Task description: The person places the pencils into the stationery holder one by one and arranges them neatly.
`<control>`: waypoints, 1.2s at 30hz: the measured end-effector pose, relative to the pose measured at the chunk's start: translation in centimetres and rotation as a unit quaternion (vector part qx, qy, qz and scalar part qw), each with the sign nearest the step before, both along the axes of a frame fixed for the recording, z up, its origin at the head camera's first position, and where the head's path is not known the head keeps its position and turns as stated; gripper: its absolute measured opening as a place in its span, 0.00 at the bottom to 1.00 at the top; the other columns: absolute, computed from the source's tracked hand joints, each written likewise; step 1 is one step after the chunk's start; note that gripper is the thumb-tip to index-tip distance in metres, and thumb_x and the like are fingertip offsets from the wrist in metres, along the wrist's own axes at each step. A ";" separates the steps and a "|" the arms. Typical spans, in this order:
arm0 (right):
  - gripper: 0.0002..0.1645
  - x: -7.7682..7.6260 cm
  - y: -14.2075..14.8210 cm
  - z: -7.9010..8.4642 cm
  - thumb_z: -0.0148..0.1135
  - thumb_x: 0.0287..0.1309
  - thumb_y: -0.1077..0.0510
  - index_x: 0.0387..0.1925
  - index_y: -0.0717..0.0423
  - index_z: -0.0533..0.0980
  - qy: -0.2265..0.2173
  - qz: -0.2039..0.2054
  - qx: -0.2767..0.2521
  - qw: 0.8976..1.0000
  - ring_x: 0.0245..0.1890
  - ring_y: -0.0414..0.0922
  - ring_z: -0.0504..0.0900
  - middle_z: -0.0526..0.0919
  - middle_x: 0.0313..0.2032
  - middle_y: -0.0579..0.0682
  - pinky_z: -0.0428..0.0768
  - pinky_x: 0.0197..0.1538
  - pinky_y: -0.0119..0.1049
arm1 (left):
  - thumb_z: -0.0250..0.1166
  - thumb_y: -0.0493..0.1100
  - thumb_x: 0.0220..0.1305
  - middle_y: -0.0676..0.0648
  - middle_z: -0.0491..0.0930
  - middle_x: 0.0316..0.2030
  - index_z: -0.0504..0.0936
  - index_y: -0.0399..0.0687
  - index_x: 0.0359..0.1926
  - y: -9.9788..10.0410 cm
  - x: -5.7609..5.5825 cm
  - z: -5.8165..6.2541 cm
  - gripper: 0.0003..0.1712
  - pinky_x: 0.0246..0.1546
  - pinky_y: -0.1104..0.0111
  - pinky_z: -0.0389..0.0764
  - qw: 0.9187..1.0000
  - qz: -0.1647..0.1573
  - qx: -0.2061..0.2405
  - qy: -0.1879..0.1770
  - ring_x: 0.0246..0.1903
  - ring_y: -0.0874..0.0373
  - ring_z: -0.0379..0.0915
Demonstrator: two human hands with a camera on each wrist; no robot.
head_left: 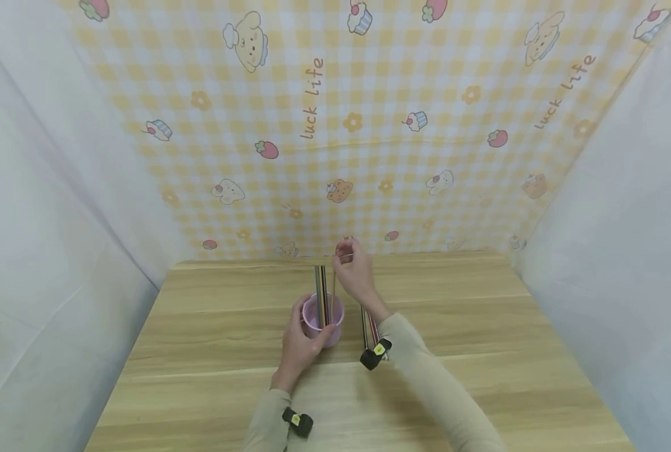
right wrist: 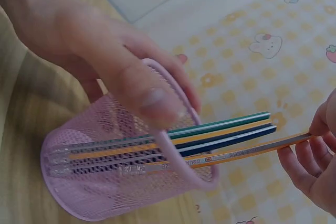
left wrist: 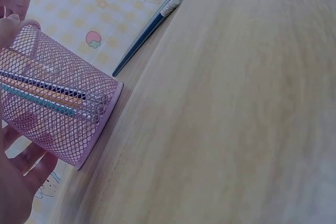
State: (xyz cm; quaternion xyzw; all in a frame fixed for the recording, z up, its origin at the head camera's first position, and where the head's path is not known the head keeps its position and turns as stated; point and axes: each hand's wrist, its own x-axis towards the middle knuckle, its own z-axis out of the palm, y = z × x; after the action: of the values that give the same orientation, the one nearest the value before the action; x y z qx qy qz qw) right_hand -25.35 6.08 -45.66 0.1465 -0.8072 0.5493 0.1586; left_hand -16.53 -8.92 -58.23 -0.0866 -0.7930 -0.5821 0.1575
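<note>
Our right hand (head_left: 355,271) is pinching the top of a slim yellow-and-grey wooden pencil (right wrist: 252,151), likely light, stiff, best held there, its lower end inside the round pink mesh cup (right wrist: 118,198) our left hand (head_left: 301,344) is gripping.

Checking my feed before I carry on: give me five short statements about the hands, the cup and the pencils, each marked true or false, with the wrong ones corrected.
1. The left hand grips the pink mesh cup. True.
2. The right hand holds nothing. False: it pinches an orange-and-grey pencil.
3. The pink mesh cup lies on its side. False: it stands upright on the wooden table.
4. The bunched pencils in the cup have their silvery ends down. True.
5. All the pencils are in the cup. False: loose pencils lie on the table near the right forearm.
</note>
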 end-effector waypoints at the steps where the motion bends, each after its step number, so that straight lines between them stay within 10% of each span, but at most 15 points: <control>1: 0.14 0.1 -0.1 -0.2 0.59 0.62 0.69 0.49 0.66 0.73 -0.002 0.001 0.003 1.000 0.41 0.56 0.85 0.83 0.44 0.63 0.87 0.44 0.38 | 0.78 0.53 0.53 0.42 0.77 0.62 0.63 0.52 0.73 0.0 0.0 0.0 0.50 0.53 0.46 0.82 1.000 0.001 -0.001 -0.001 0.57 0.43 0.79; 19: 0.13 0.8 -0.8 -2.8 0.59 0.59 0.73 0.47 0.65 0.73 -0.006 0.026 0.004 1.000 0.42 0.55 0.84 0.83 0.43 0.63 0.87 0.47 0.41 | 0.79 0.43 0.52 0.32 0.76 0.62 0.63 0.41 0.73 0.3 -0.2 -0.2 0.51 0.53 0.36 0.79 1.000 -0.006 0.026 0.007 0.57 0.34 0.77; 23: 0.14 0.8 -0.8 -3.0 0.60 0.60 0.72 0.48 0.66 0.74 -0.017 0.018 0.008 1.000 0.42 0.55 0.85 0.83 0.43 0.61 0.87 0.47 0.42 | 0.77 0.41 0.52 0.29 0.75 0.62 0.63 0.33 0.72 0.4 0.6 1.7 0.50 0.51 0.36 0.79 1.000 -0.009 0.022 0.012 0.55 0.31 0.77; 36: 0.14 0.9 0.1 -3.0 0.61 0.65 0.63 0.51 0.61 0.75 -0.071 0.006 0.007 0.997 0.42 0.52 0.84 0.83 0.43 0.58 0.86 0.45 0.38 | 0.79 0.45 0.51 0.38 0.77 0.63 0.65 0.49 0.73 0.3 -0.1 -0.2 0.50 0.54 0.38 0.79 1.000 0.002 0.030 0.001 0.57 0.38 0.78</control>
State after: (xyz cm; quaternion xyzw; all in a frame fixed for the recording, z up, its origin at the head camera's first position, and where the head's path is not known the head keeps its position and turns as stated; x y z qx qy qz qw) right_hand -24.49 6.17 -48.64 0.1131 -0.8193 0.5536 0.0969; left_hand -16.68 -8.62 -58.47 -0.0810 -0.7753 -0.6052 0.1618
